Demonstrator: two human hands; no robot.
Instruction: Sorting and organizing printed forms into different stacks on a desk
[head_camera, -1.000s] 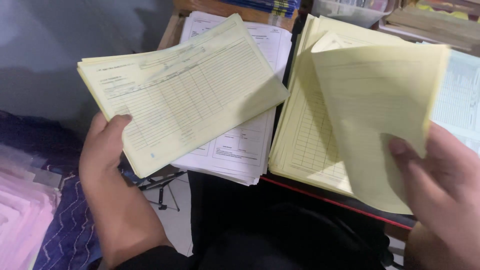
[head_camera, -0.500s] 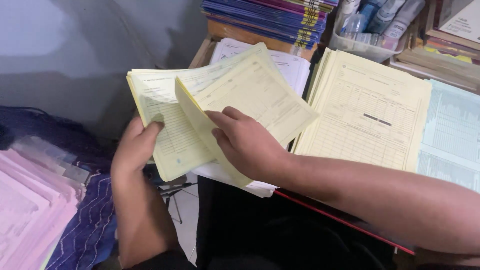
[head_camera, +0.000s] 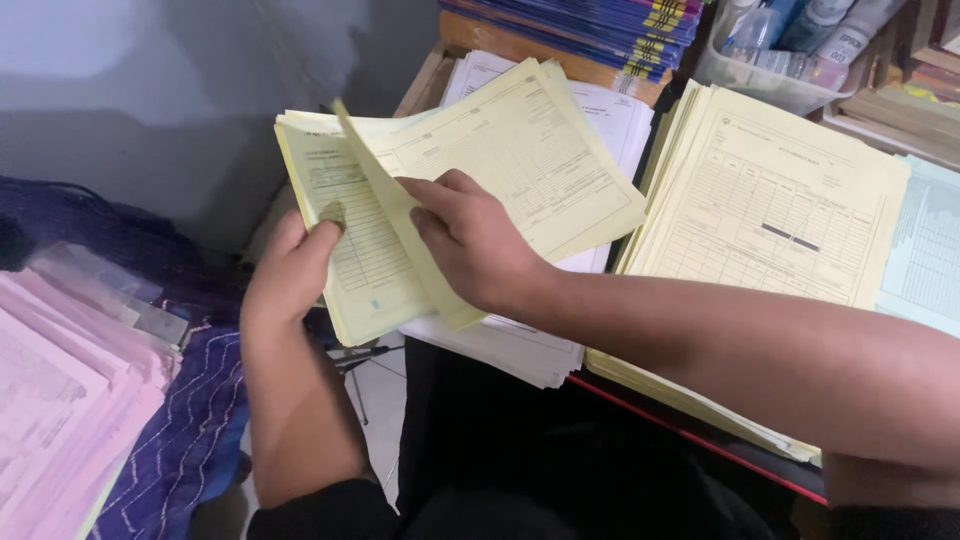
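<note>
Fingers first: our right hand (head_camera: 480, 245) is pinched narrow on the top sheet (head_camera: 390, 215) of the held yellow bundle (head_camera: 520, 165), thumb under, fingertips on top, and the sheet stands lifted on edge. A sec ago that hand was way out to the right w/ a loose sheet; now it's across the body and on the bundle, so we judge we're onto the next leaf.

Biggest thing round us: the yellow form stack (head_camera: 780, 200) on the desk, right side, flat, untouched, w/ a pale blue sheet (head_camera: 925, 250) beside it. Then the pink paper pile (head_camera: 60, 400) low left on the purple cloth (head_camera: 190, 430). White forms (head_camera: 600, 110) lie under the bundle, partly hidden.

The bundle itself sits mid-frame, up off the desk, tilted. Our left hand (head_camera: 290, 275) grips its lower-left corner, thumb pressed on the face, fingers wrapped behind.

At the back: coloured book spines (head_camera: 600, 25) and a clear tub (head_camera: 770, 70) of bottles.
</note>
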